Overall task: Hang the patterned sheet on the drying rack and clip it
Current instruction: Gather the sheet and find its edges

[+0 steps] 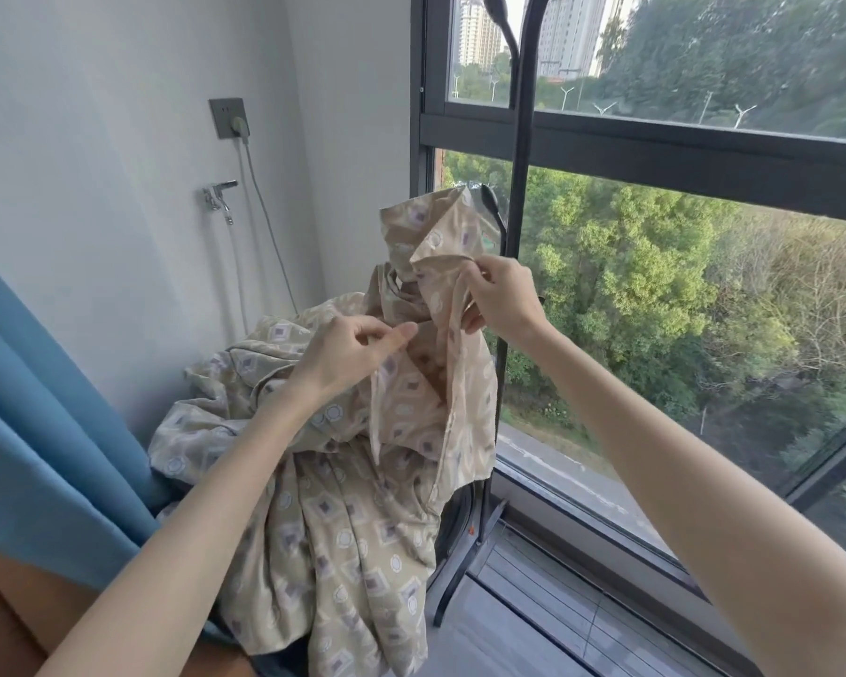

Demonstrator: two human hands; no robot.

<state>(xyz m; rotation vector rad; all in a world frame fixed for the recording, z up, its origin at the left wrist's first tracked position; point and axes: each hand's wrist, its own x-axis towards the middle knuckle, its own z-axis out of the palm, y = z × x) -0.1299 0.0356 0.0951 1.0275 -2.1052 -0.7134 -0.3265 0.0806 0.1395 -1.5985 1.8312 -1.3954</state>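
Person stands at the window corner, both bare arms out in front. Patterned sheet [343, 481], beige with small squares and circles, sits mostly in a bunched heap low in the corner between the blue curtain [45, 408] and the dark upright pole of the drying rack [516, 237]. One section is pulled up out of the heap and stands above it, right beside the pole; whether it touches or hooks on anything there, can't tell. Right hand [501, 298] is the higher one, fingers pinched tight on a folded edge of that raised section, cloth draping down from the grip. Left hand [357, 351] is lower and just left of it, thumb and forefinger closed narrow on a fold of the same section, other fingers curled in. Hands are near each other, not touching. Rest of the sheet spills down from the heap toward the floor. Rack's foot rests on the floor by the window sill [582, 520]. On the white wall behind: socket with a plug [238, 123] in it, cord hanging down, and a tap [220, 197] below it. No clip visible in either hand
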